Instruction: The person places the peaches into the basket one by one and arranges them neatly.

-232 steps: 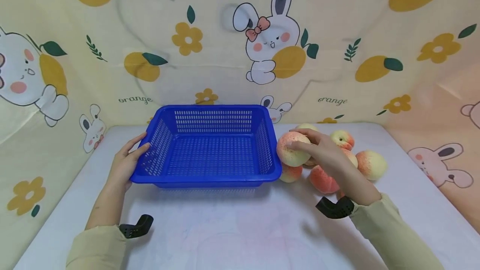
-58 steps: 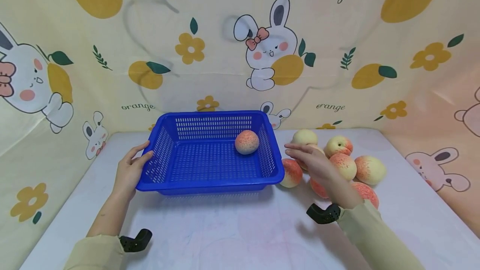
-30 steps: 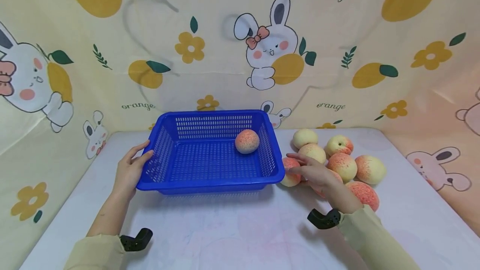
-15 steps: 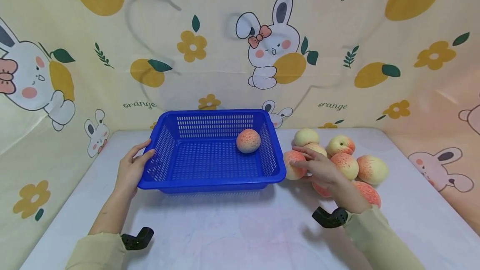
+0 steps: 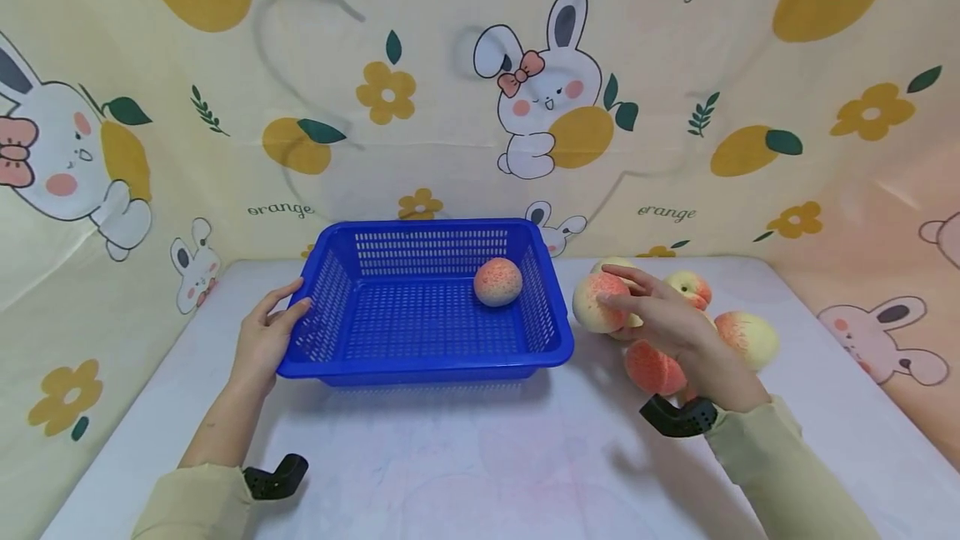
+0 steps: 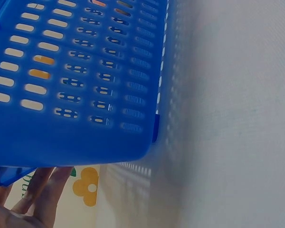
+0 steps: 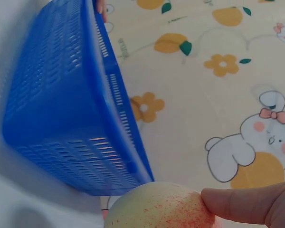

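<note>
A blue plastic basket (image 5: pixel 427 370) stands on the table with one peach (image 5: pixel 498 282) inside, near its right end. My left hand (image 5: pixel 261 342) holds the basket's left rim, thumb over the edge; in the left wrist view its fingers (image 6: pixel 52 194) show below the basket's rim. Just outside the right rim, my right hand (image 5: pixel 667 317) grips a second peach (image 5: pixel 596 304), yellow with a red blush, raised above the table. The right wrist view has the thumb (image 7: pixel 247 204) pressed on this peach (image 7: pixel 161 209).
Several more peaches lie right of the basket, partly hidden by my right hand, among them a red one (image 5: pixel 654 367) and a yellowish one (image 5: pixel 748 340). A patterned cloth (image 5: pixel 450 140) with rabbits and oranges hangs behind the white table (image 5: pixel 420 457).
The first peach passed from my right hand into the basket. My right hand then took the peach beside the right rim and lifted it. My left hand stays on the rim.
</note>
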{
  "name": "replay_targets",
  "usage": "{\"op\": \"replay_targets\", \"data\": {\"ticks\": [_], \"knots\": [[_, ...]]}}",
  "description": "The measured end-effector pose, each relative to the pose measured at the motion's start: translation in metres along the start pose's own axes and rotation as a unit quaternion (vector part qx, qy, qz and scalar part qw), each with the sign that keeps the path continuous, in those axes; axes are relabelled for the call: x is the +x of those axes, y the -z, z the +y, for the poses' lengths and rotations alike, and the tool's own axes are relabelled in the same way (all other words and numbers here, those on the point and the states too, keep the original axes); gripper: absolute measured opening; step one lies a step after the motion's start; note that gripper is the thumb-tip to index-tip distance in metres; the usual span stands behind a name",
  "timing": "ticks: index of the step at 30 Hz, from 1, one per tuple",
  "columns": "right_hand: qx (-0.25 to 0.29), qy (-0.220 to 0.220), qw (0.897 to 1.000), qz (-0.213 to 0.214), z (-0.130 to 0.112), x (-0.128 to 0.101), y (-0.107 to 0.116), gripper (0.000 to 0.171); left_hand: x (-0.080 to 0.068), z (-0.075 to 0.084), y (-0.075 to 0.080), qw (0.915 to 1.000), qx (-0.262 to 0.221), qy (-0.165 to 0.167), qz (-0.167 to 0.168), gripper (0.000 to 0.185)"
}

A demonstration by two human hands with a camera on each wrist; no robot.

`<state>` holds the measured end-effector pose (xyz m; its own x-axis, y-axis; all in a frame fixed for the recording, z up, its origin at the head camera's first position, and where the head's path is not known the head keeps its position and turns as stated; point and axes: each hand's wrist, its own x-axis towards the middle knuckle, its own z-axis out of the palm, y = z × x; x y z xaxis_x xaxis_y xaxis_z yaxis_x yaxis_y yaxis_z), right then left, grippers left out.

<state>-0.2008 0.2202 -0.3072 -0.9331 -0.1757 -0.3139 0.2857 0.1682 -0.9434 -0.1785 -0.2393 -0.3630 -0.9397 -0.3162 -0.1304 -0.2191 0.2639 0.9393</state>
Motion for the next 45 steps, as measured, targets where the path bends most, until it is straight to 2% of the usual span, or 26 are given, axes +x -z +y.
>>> {"op": "replay_targets", "data": {"ticks": [15, 27, 39, 45], "knots": [[-0.03, 0.021, 0.999, -0.008, -0.028, 0.004, -0.012, 0.067, 0.001, -0.001, 0.003, 1.0, -0.006, 0.002, 0.004, 0.055], [-0.053, 0.034, 0.998, -0.028, -0.053, 0.012, -0.041, 0.064, 0.002, -0.004, 0.004, 0.9999, -0.009, -0.001, 0.005, 0.054], [-0.053, 0.027, 0.996, -0.069, -0.063, 0.033, -0.065, 0.059, 0.003, -0.002, 0.002, 0.9999, -0.003, -0.009, 0.003, 0.054], [-0.03, 0.004, 0.998, -0.052, -0.065, 0.05, -0.081, 0.058, 0.002, -0.002, 0.003, 0.9999, -0.007, -0.013, -0.001, 0.054]]}}
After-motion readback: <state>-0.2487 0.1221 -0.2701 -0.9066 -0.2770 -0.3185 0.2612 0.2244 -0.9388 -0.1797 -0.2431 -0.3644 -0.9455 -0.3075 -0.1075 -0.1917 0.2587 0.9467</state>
